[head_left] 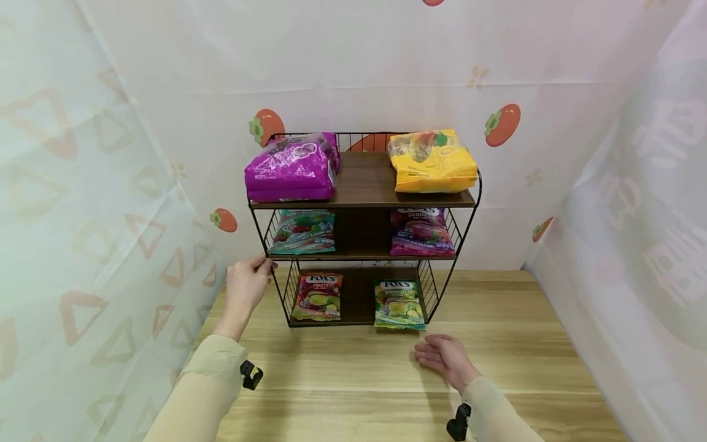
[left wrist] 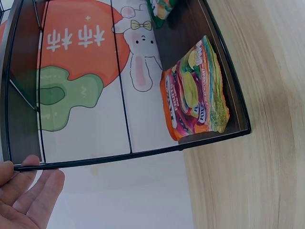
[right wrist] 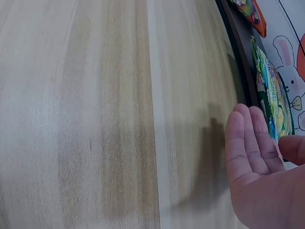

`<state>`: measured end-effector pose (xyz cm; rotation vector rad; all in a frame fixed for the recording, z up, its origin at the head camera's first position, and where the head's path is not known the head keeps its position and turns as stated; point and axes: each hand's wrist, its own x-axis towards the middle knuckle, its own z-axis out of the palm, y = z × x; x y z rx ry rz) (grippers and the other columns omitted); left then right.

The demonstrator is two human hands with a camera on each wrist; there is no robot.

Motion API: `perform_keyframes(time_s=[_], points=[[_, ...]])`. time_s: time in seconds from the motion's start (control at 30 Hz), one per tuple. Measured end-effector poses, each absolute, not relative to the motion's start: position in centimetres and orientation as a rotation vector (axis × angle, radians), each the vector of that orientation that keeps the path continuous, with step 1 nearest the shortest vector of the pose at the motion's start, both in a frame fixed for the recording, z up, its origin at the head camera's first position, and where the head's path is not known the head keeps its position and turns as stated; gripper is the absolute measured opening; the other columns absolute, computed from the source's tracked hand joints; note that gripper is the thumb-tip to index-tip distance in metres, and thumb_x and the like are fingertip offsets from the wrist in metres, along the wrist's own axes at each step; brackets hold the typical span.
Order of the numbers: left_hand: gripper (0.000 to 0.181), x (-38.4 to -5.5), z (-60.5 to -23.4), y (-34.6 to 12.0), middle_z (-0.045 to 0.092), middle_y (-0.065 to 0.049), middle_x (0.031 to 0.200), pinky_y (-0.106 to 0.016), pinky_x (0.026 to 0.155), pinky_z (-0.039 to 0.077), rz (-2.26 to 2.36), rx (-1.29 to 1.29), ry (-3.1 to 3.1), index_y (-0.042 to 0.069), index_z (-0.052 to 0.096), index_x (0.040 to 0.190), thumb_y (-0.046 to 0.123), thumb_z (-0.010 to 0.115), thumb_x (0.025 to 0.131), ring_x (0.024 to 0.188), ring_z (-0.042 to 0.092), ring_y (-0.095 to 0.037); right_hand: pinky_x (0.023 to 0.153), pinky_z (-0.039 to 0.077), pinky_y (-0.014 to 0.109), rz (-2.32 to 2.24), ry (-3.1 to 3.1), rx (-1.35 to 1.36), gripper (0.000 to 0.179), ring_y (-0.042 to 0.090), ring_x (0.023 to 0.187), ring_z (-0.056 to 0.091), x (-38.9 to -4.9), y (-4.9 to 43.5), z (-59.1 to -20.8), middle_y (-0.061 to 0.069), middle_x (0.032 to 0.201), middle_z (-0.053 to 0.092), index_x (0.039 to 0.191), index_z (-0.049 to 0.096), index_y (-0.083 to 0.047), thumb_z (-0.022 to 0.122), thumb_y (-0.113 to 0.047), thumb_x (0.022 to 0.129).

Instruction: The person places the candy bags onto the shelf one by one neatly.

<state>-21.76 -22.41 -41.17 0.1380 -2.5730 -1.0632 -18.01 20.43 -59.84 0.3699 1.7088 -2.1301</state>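
Note:
A three-tier shelf rack with a black wire frame stands on the table. My left hand pinches its left side frame near the middle shelf; in the left wrist view the thumb and fingers close round the black bar. My right hand is held with straight fingers, just in front of the green candy bag on the bottom shelf's right. That bag's lower edge sticks out over the shelf front. In the right wrist view the fingertips overlap the shelf edge beside the bag.
A red fruit candy bag lies bottom left. The middle shelf holds a teal bag and a dark berry bag. On top sit a purple bag and a yellow bag. Printed cloth walls surround the wooden table.

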Motion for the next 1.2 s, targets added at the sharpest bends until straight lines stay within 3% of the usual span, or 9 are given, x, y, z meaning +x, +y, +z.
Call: perform_keyframes(time_s=[0.13,0.27,0.67,1.2], points=[[0.029,-21.8,-41.3,-22.3,0.078,-0.017,0.097,-0.029,0.06,0.056,-1.051,0.129,-2.568,0.0,0.078,0.113,0.015,0.054,0.106,0.075,0.075,-0.028,0.085,0.061,0.043,-2.043,1.753,0.359,0.042,0.031,0.091,0.075,-18.0,20.7,-59.9,0.025,0.103,0.072,0.137,0.041,0.018,0.044,-0.01,0.107],[0.029,-21.7,-41.4,-22.1,0.078,-0.018,0.098,-0.027,0.058,0.055,-1.061,0.131,-2.568,0.0,0.076,0.117,0.015,0.055,0.106,0.077,0.075,-0.032,0.079,0.062,0.041,-1.965,1.772,0.312,0.038,0.026,0.081,0.075,-18.0,21.0,-59.8,0.018,0.092,0.073,0.13,0.046,0.018,0.047,-0.011,0.106],[0.028,-21.3,-41.4,-21.7,0.077,-0.02,0.098,-0.026,0.055,0.05,-1.07,0.121,-2.566,-0.001,0.075,0.118,0.013,0.054,0.106,0.074,0.073,-0.032,0.06,0.057,0.031,-1.781,1.916,0.278,0.025,0.018,0.063,0.067,-17.5,21.0,-59.9,0.013,0.078,0.069,0.111,0.057,0.012,0.052,-0.011,0.102],[0.032,-21.4,-41.2,-21.9,0.075,-0.022,0.109,-0.037,0.065,0.061,-1.123,0.11,-2.608,0.0,0.069,0.131,0.015,0.052,0.107,0.081,0.075,-0.035,0.042,0.044,0.025,-1.156,2.508,0.113,0.017,0.014,0.044,0.053,-17.7,23.8,-59.1,0.008,0.055,0.059,0.086,0.061,0.0,0.055,-0.008,0.099]])
